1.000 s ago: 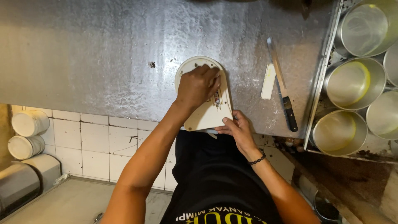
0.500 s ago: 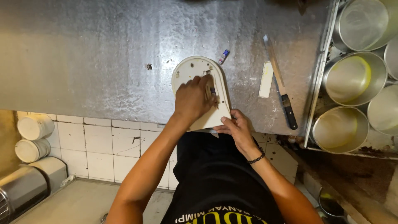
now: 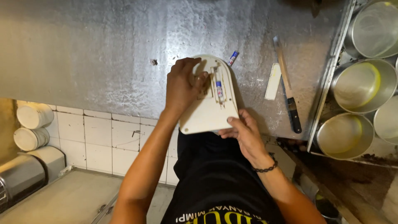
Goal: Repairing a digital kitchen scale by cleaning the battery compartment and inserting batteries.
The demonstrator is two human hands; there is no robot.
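Right hand (image 3: 242,132) pinches the near edge of a cream plastic scale (image 3: 210,99), turned underside-up on the scuffed steel bench (image 3: 91,49). Left hand (image 3: 184,85) lies curled on it, fingertips by a small battery (image 3: 218,89). Beyond lies another battery (image 3: 233,58).

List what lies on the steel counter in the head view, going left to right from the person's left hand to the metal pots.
Left hand → cream plastic device lying back-up with a battery in its slot → loose battery → small white cover piece → knife → round metal pots.
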